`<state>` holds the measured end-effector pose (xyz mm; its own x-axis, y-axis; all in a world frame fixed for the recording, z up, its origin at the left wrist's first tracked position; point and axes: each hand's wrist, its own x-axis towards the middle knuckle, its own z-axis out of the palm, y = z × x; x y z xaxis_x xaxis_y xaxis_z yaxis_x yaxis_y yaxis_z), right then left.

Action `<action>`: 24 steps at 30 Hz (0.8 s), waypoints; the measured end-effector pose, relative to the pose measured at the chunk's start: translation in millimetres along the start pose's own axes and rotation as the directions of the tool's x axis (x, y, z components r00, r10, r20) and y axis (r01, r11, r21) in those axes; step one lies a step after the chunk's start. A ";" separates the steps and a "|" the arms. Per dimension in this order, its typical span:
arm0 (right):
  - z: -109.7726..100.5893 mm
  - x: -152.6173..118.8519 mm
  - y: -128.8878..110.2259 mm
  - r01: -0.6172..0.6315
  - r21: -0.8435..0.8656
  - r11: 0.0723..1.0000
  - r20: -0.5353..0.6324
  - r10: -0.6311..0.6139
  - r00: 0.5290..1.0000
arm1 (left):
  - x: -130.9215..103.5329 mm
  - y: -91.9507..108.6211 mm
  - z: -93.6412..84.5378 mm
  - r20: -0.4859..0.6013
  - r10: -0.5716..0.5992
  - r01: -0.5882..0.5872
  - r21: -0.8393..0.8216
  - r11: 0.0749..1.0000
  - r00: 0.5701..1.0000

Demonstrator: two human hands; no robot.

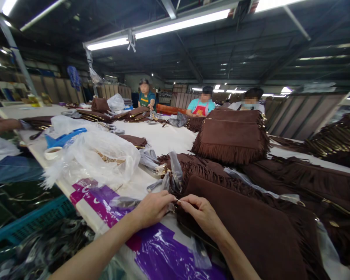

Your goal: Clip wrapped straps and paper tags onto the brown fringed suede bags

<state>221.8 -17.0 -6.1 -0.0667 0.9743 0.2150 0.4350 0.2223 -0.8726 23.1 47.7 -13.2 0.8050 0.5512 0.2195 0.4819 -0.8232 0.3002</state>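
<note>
A: Where do we have our hands?

B: Just below the middle of the frame. Our left hand (153, 208) reaches in from the lower left, our right hand (200, 213) from the lower right, and the fingertips almost meet.

A: Are we gripping anything?

B: Yes, both hands are closed in a pinch on a small piece (177, 201) beside the left edge of the brown bag (245, 225). It's too small for us to tell what it is.

A: And how does the bag lie?

B: Flat, across the lower right of the frame, with our right forearm passing over its near left part. More brown fringe spreads along its far side, and a fringed bag (230, 134) stands right of centre, above it.

A: What do we have on the left?

B: A purple printed plastic sheet (175, 252) at the bottom centre, partly under our left arm, and clear plastic bags (102, 153) bunched up left of centre. A white tape roll (53, 153) sits near the table (166, 136) edge, and a teal crate (37, 217) fills the lower left.

A: Are we alone here?

B: No, three co-workers (200, 107) are along the far side, and another person's arm (4, 126) shows at the left edge.
</note>
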 end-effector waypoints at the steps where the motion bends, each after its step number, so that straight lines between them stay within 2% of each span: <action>1: -0.3 -0.2 0.9 0.012 -0.018 1.000 -0.001 -0.012 1.000 | 0.2 1.4 -1.5 0.014 0.018 -0.018 -0.001 1.000 1.000; 8: -0.7 -3.1 2.6 0.052 -0.113 0.992 -0.021 -0.055 0.998 | 6.5 4.4 -13.0 0.037 0.062 -0.062 0.001 0.998 0.997; 16: -0.1 -8.1 -4.7 0.106 -0.317 0.942 0.007 -0.110 0.994 | 11.1 4.7 -18.2 0.092 0.093 -0.104 0.123 0.987 0.991; 24: -3.0 -7.1 -4.9 0.088 -0.295 0.951 0.056 -0.074 0.996 | 18.6 9.5 -32.2 0.142 0.043 -0.064 0.147 0.987 0.989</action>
<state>222.9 -25.1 -2.0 -0.1493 0.9555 0.2543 0.6732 0.2866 -0.6816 31.5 54.5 23.6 0.8660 0.4904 0.0981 0.4750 -0.8679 0.1455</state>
